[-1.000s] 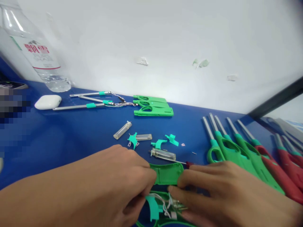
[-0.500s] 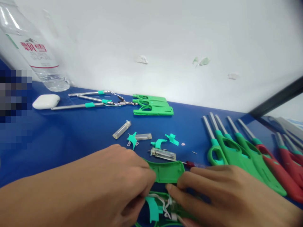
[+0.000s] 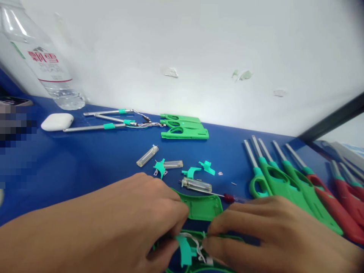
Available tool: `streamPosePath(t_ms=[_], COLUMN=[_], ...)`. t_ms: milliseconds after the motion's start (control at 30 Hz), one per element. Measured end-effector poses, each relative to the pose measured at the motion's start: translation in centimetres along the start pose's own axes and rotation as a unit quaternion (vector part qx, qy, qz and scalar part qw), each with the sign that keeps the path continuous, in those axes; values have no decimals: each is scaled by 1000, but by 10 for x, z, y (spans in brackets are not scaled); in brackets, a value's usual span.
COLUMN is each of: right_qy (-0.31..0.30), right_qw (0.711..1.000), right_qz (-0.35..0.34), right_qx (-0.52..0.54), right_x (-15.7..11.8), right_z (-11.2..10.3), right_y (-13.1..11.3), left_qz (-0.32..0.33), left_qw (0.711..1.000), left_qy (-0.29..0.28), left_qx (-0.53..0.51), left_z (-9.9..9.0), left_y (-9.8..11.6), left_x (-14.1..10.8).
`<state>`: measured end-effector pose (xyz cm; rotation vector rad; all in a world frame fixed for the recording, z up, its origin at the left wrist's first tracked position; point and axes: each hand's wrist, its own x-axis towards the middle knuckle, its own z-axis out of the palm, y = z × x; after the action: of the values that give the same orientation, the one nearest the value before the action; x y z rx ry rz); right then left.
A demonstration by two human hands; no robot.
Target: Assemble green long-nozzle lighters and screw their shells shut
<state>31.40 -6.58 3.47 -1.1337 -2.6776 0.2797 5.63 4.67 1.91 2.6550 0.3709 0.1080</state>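
6 o'clock: open green shell holding white wires, teal piece. Left hand: fingers curled together; right hand: fingertips bunched, pinch unclear. Step seems inner-parts handling, calling for light fingertips. Toward 12: clear tank, green casings

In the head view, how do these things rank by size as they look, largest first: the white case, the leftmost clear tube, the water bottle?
1. Water bottle
2. White case
3. Leftmost clear tube
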Motion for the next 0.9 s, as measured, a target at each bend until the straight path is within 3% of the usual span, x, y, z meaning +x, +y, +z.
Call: streamPosePath(t_ms=[100, 233, 400, 733, 900], right_qy=[-20, 13, 25, -45, -16], right_qw=[1000, 1000, 1000, 999, 1000], right_qz=[2, -5, -4, 29, 8], right_qx=[-6, 3, 2, -9, 20], right_x=[0, 0, -1, 0, 1], right_z=[-1, 2, 9, -4, 2], right_y=[1, 2, 3, -2, 1], left_qz=[-14, -26, -13, -27, -27], left_qw=[1000, 998, 999, 999, 998], left_qy=[7, 58, 37, 39, 36], left_qx=[-14, -15, -21, -22, -45], left_z=[0, 11, 9, 8, 5], left_y=[1, 2, 1, -2, -2], left_x=[0, -1, 1, 4, 7])
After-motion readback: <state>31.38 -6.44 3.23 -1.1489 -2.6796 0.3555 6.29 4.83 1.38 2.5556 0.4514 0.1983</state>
